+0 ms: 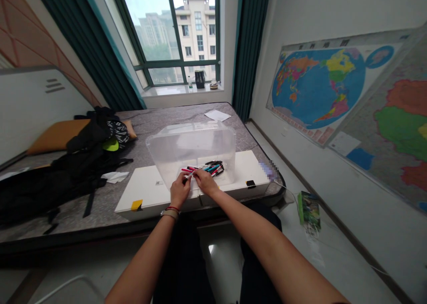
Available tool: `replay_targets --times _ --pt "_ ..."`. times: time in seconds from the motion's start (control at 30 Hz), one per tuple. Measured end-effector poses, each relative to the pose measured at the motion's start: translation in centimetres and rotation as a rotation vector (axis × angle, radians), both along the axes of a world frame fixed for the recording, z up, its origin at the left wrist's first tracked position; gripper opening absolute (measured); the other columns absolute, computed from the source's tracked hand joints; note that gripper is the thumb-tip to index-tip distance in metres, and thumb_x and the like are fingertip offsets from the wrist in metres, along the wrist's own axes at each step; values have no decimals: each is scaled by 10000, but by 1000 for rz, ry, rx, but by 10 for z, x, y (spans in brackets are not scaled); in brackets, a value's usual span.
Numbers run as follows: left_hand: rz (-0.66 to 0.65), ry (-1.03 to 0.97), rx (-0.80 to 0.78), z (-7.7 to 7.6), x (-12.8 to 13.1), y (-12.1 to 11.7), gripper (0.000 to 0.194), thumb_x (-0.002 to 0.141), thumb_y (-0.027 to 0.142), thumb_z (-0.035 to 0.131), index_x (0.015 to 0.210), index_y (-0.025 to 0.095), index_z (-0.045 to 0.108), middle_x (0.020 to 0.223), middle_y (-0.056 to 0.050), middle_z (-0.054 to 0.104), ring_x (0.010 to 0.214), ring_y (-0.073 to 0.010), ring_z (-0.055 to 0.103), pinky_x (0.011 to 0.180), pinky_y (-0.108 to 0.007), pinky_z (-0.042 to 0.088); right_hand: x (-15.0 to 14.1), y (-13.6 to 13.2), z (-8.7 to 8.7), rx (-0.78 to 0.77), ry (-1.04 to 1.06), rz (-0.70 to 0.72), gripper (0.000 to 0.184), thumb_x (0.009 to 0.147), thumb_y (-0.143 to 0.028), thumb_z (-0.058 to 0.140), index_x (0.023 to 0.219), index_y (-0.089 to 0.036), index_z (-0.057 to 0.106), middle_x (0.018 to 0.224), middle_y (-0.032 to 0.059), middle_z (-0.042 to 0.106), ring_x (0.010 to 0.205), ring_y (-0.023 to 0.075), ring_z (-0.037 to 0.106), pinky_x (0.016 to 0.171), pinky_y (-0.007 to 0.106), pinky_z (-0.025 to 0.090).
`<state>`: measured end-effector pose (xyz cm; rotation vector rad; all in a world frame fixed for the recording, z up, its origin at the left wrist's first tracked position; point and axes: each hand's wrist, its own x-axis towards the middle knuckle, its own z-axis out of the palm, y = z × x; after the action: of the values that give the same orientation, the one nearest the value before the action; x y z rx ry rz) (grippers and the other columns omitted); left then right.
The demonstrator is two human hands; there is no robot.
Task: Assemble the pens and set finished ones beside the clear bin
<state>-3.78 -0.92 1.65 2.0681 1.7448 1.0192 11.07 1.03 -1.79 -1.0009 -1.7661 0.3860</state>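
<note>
A clear plastic bin [190,146] rests on two white flat boxes, its opening apparently towards me. Inside its near part lies a loose pile of pens [213,167], in pink, blue, black and white. At the near edge of that pile, my left hand [180,190] and my right hand [205,181] meet with fingertips pinched close together. Between them shows a slim whitish piece that looks like a pen, and both hands are closed on it. A dark end shows by the left fingers; the rest is hidden. A wristband and a red cord circle my left wrist.
Under the bin, the white boxes [140,184] lie on a grey mattress [150,117]. Black bags and clothes [90,157] are heaped at left. A paper sheet [217,115] lies behind the bin. A green box [309,209] with a cable stands on the floor at right.
</note>
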Motion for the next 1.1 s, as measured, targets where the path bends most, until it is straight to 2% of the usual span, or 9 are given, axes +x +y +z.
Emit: replay_targets --times 0.23,0.43,0.7,1.1 --pt "18 -15 -3 -2 0 1 221 899 396 513 1036 247 602 815 -13 701 713 -161 637 673 -240 428 1 0 1 -17 47 -5 142 920 -151 525 986 -183 646 964 74 681 950 193 641 895 318 485" --pt "5 -20 -4 0 0 2 262 909 450 496 1022 242 610 788 -7 697 697 -156 632 668 -237 430 2 0 1 -14 78 -7 154 908 -122 513 923 -192 650 919 54 678 915 185 637 880 312 490" --pt "-3 14 -20 -6 -3 5 277 912 465 490 1023 257 636 887 -20 727 773 -166 655 686 -238 442 3 -2 6 -3 69 -10 164 916 -118 499 948 -185 645 943 68 683 932 191 638 892 315 486" --pt "-7 51 -18 -8 -3 5 270 926 431 488 1066 249 629 870 -21 717 764 -163 647 675 -230 421 2 0 3 -41 66 0 156 911 -114 517 975 -180 644 957 70 676 929 192 628 900 326 479"
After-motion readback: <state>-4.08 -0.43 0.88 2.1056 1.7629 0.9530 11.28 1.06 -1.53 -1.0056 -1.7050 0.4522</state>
